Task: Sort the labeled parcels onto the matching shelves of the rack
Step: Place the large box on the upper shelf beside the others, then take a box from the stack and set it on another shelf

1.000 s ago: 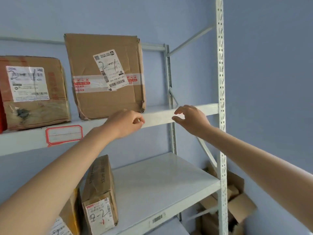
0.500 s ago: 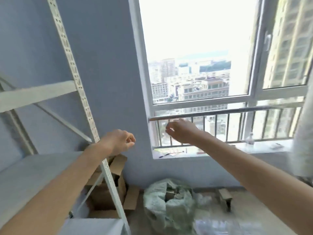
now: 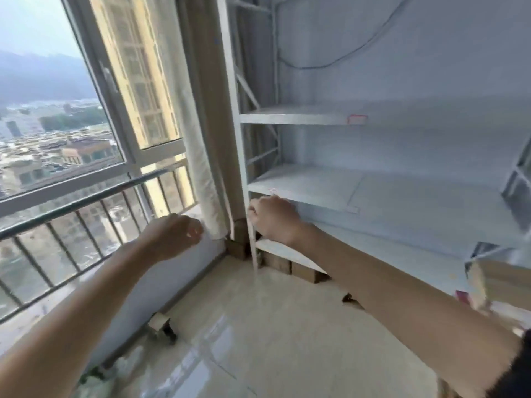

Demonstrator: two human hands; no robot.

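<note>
1. Head view: both hands are raised in the air and hold nothing. The left hand [image 3: 172,237] has loosely curled fingers and hangs in front of the window rail [image 3: 86,196]. The right hand [image 3: 273,218] is also loosely curled, near the left post of the rack [image 3: 244,168].
2. The shelves [image 3: 316,185] that show are bare. A parcel [image 3: 500,280], blurred, lies at the right edge of the low shelf; its label cannot be read.
3. My judgement: no parcel is in hand now, so the next one must be fetched. How many remain, I cannot tell.
</note>
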